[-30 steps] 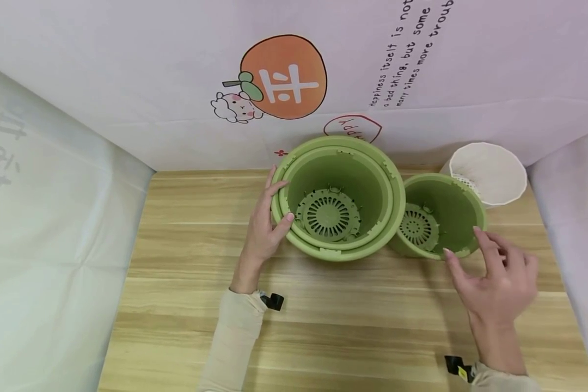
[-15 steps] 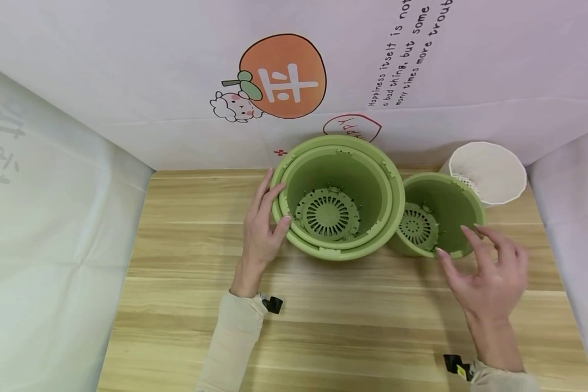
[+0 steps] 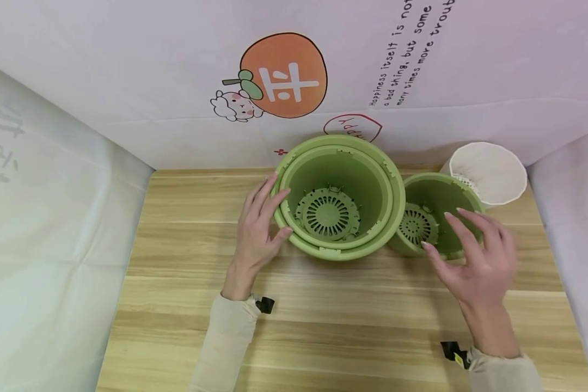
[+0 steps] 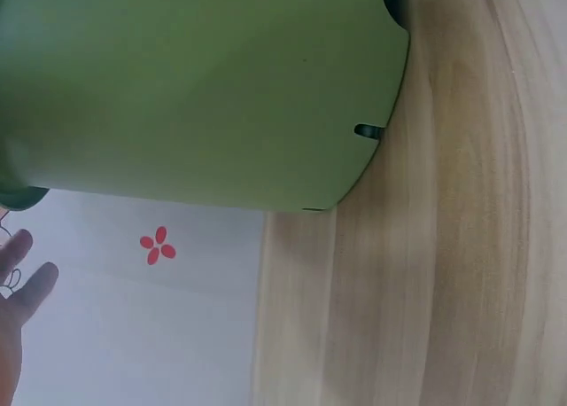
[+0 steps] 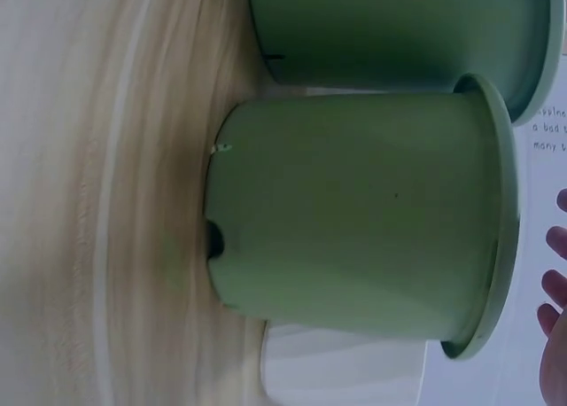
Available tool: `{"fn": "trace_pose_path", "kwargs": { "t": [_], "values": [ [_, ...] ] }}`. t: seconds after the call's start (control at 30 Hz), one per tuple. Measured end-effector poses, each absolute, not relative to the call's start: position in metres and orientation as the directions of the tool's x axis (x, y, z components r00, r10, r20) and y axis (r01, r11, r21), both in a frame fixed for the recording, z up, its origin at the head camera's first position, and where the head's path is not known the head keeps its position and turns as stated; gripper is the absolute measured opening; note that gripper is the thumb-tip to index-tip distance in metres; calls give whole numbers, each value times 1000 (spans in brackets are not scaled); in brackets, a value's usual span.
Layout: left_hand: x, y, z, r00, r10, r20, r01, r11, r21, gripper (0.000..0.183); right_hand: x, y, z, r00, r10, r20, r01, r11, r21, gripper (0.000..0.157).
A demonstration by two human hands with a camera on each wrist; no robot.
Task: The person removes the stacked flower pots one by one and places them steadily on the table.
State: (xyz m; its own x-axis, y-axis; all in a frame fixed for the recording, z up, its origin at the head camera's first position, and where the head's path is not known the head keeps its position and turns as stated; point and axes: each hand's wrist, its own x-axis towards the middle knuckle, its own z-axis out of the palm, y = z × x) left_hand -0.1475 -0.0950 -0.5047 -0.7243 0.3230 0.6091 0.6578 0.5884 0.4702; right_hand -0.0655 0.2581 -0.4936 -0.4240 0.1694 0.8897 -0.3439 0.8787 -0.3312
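Observation:
Two green plastic flower pots stand nested together in the head view: a large outer pot (image 3: 340, 254) with a slightly smaller inner pot (image 3: 343, 171) inside it, slotted at the bottom. My left hand (image 3: 257, 228) is at the left of their rims, fingers spread and relaxed. A smaller green pot (image 3: 453, 204) stands just to the right. Over its front rim hovers my right hand (image 3: 480, 267), fingers apart and holding nothing. The right wrist view has this smaller pot (image 5: 354, 220) upright on the table, the fingertips (image 5: 555, 286) apart from its rim.
A white pot (image 3: 492, 174) stands at the back right, behind the smaller green one. White printed cloth (image 3: 176, 81) walls off the back and sides. All the pots stand on a wood-grain table (image 3: 343, 321).
My right hand has shifted left and forward over the smaller pot, away from its right rim. My left hand has loosened from the large rims and drawn slightly left. The pots have stayed put.

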Motion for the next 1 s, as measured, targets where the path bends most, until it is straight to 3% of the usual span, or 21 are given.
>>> {"fn": "trace_pose_path", "kwargs": {
  "t": [0.37,0.7,1.0],
  "values": [
    [-144,-94,-501,-700,342,627,679,591,436,86,-71,248,-488,-459,88,884,-434,846,-310,56],
    [-143,-86,-497,-602,323,731,748,548,374,73,-79,230,-475,-502,-22,865,-529,799,-286,53],
    [-143,-81,-499,-571,382,727,777,538,327,69,-82,225,-475,-557,-92,826,-560,775,-291,53]
  ]
}}
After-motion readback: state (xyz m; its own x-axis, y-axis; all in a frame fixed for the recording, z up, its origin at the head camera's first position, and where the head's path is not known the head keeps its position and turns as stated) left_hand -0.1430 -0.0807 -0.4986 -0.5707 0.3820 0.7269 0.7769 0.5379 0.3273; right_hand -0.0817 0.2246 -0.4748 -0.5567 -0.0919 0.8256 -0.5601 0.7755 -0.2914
